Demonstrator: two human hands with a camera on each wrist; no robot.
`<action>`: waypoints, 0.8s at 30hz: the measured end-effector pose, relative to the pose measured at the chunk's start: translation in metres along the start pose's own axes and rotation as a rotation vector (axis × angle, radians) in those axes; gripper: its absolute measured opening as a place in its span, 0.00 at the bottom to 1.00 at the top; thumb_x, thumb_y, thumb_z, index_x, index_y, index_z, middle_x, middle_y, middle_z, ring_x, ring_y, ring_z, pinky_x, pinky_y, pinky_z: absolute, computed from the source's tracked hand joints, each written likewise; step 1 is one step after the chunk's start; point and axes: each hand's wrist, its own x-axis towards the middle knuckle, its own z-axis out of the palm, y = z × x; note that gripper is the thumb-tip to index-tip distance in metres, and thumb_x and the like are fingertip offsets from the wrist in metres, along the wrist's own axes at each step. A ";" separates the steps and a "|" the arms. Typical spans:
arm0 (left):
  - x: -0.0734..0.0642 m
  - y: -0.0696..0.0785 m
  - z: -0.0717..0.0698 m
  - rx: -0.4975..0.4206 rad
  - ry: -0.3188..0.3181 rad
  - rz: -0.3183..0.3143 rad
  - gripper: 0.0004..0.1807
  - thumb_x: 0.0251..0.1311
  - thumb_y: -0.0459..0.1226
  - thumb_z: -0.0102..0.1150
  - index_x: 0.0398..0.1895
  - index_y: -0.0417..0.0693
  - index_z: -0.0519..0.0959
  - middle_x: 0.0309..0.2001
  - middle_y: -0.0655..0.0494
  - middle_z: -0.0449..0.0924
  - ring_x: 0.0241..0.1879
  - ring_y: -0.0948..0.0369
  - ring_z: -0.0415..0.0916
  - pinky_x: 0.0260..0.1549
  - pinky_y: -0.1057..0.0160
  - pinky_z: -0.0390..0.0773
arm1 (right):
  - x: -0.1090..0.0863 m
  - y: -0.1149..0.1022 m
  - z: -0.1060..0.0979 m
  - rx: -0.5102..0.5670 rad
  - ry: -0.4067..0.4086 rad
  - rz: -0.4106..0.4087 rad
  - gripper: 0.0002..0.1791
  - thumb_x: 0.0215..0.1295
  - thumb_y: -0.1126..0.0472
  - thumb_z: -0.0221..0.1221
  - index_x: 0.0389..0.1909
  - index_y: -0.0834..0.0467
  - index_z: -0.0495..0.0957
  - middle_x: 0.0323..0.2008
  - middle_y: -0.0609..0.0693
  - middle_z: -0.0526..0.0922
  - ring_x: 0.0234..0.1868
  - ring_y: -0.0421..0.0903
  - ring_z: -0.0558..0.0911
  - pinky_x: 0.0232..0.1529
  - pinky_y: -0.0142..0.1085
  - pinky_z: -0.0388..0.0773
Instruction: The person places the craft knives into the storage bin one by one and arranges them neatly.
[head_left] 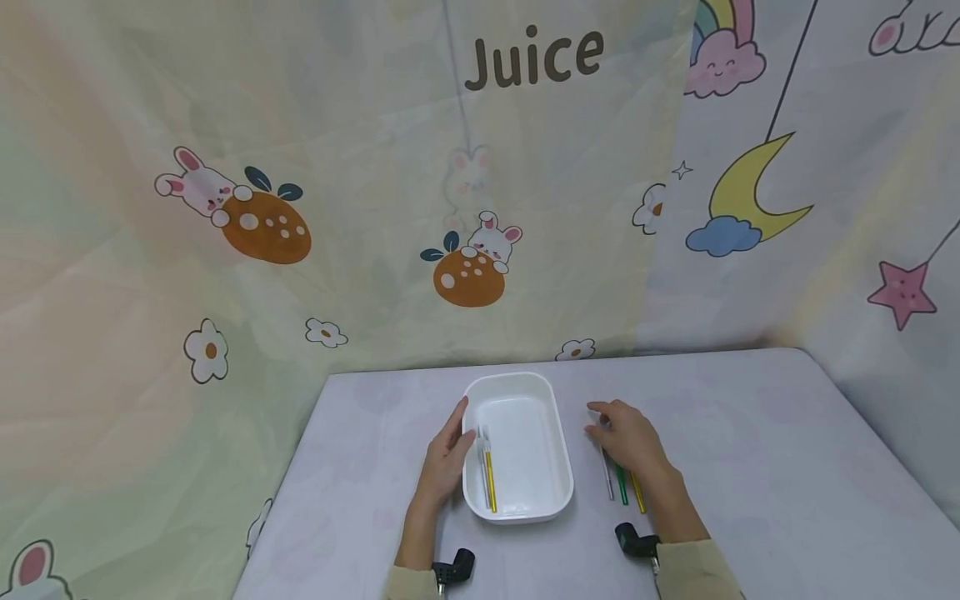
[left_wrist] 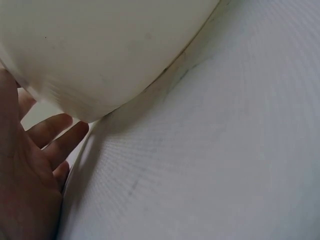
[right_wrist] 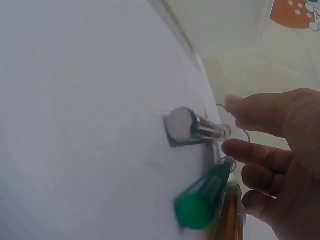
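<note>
A white tray [head_left: 525,518] stands upright on the table, with a slim yellow pen-like stick [head_left: 491,483] and a silver one [head_left: 483,475] lying along its left side. My left hand [head_left: 444,467] touches the tray's left edge, its thumb over the rim; in the left wrist view its loosely extended fingers meet the outer wall [left_wrist: 100,70]. To the right of the tray, my right hand [head_left: 630,437] hovers over a silver stick [right_wrist: 182,125], thumb and forefinger parted near its far end. Beside that lie a green stick [right_wrist: 197,207] and a gold-yellow one [right_wrist: 228,215], partly under the hand.
The pale cloth-covered table [head_left: 787,467] reaches back to a printed fabric backdrop [head_left: 375,167]. Each wrist carries a small black camera, the left one [head_left: 454,568] in front of the tray and the right one [head_left: 636,542] near the sticks.
</note>
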 end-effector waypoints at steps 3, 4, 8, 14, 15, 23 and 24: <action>0.001 0.001 0.001 0.004 -0.009 -0.001 0.30 0.78 0.39 0.52 0.80 0.67 0.63 0.80 0.67 0.60 0.81 0.60 0.55 0.80 0.49 0.57 | -0.001 0.000 -0.001 -0.004 -0.013 -0.012 0.26 0.66 0.56 0.69 0.64 0.57 0.82 0.45 0.56 0.86 0.37 0.47 0.80 0.39 0.46 0.85; 0.001 0.001 0.001 0.009 -0.012 0.004 0.30 0.78 0.40 0.53 0.80 0.69 0.63 0.80 0.68 0.60 0.81 0.60 0.56 0.80 0.50 0.57 | -0.002 -0.001 -0.001 -0.004 -0.017 -0.016 0.25 0.66 0.57 0.69 0.63 0.57 0.82 0.44 0.55 0.86 0.37 0.47 0.80 0.38 0.45 0.85; 0.000 0.002 0.000 0.014 -0.006 0.004 0.30 0.78 0.40 0.53 0.80 0.68 0.64 0.80 0.66 0.60 0.81 0.59 0.56 0.80 0.49 0.57 | -0.003 -0.002 0.001 -0.010 -0.031 -0.032 0.21 0.65 0.61 0.70 0.58 0.58 0.85 0.40 0.52 0.85 0.35 0.45 0.78 0.34 0.40 0.82; 0.000 0.002 -0.004 0.029 -0.009 0.012 0.30 0.78 0.40 0.52 0.80 0.68 0.63 0.80 0.67 0.59 0.81 0.60 0.56 0.80 0.50 0.57 | -0.005 -0.008 0.003 -0.039 -0.041 -0.051 0.19 0.66 0.63 0.68 0.58 0.58 0.86 0.37 0.51 0.84 0.32 0.44 0.77 0.33 0.38 0.82; 0.000 0.002 -0.004 0.032 -0.010 0.015 0.30 0.78 0.40 0.52 0.80 0.68 0.63 0.81 0.66 0.59 0.81 0.59 0.55 0.80 0.50 0.57 | -0.005 -0.009 0.003 -0.045 -0.043 -0.054 0.19 0.66 0.63 0.68 0.58 0.58 0.86 0.37 0.51 0.84 0.32 0.44 0.78 0.33 0.39 0.83; 0.000 0.001 -0.004 0.020 -0.023 0.016 0.31 0.78 0.39 0.52 0.81 0.67 0.62 0.81 0.67 0.59 0.81 0.60 0.55 0.80 0.50 0.58 | -0.006 -0.014 0.007 -0.092 -0.051 -0.054 0.19 0.66 0.64 0.67 0.58 0.59 0.86 0.36 0.52 0.84 0.32 0.44 0.78 0.33 0.40 0.84; 0.000 0.000 -0.003 0.018 -0.025 0.020 0.31 0.78 0.39 0.52 0.81 0.67 0.62 0.81 0.67 0.59 0.81 0.60 0.55 0.79 0.50 0.58 | -0.006 -0.013 0.008 -0.101 -0.049 -0.051 0.19 0.66 0.64 0.67 0.58 0.59 0.86 0.35 0.52 0.84 0.31 0.44 0.77 0.33 0.40 0.84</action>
